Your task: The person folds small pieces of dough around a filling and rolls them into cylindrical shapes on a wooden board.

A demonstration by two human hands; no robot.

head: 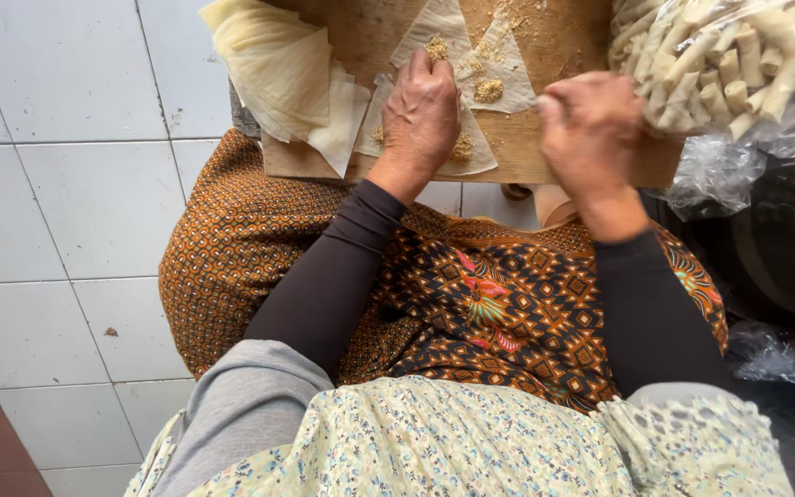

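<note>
We press our left hand [423, 109] flat and open on a filled triangular wrapper [471, 152] at the near edge of the wooden board [554, 41]. Our right hand [589, 129] curls closed beside it, apparently rolling a piece we cannot see, near the bag of finished rolls [720, 60]. We judge filling and rolling is underway; next calls for tight folding.

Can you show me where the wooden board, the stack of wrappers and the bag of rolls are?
wooden board [558, 37], head view, bare top surface.
stack of wrappers [278, 69], head view, middle of the pile.
bag of rolls [720, 60], head view, middle of the bag.
</note>
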